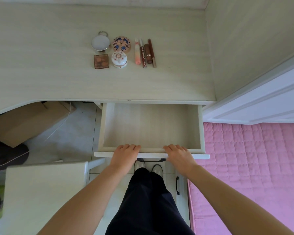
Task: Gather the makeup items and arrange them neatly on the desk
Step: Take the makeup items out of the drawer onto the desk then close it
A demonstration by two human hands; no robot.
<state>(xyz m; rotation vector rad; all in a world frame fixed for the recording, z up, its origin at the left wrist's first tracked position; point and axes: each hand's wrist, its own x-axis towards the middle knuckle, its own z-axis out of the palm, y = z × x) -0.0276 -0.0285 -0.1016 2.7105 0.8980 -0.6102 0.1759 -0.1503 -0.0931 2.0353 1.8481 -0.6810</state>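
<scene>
Your left hand (126, 154) and right hand (178, 155) curl over the open drawer (151, 126) front edge; shove hard and fingertips get pinched, desk (41, 65) makeup (124, 51) jolts.

Even, soft daylight, bright overall, no hard source visible. Bench (41, 65) top evenly lit and slightly washed out; no glare spots. Shadows weak: thin soft ones under the makeup (122, 51), darker under the bench at near left. Drawer (151, 126) floor lit flat, slight shade along its left wall. Focus sharp in the centre, forearms at the near edge a bit soft. Strong wide-angle bend: bench edge and the door frame at right curve outward. Pink bed (253, 167) saturated, not clipped.
</scene>
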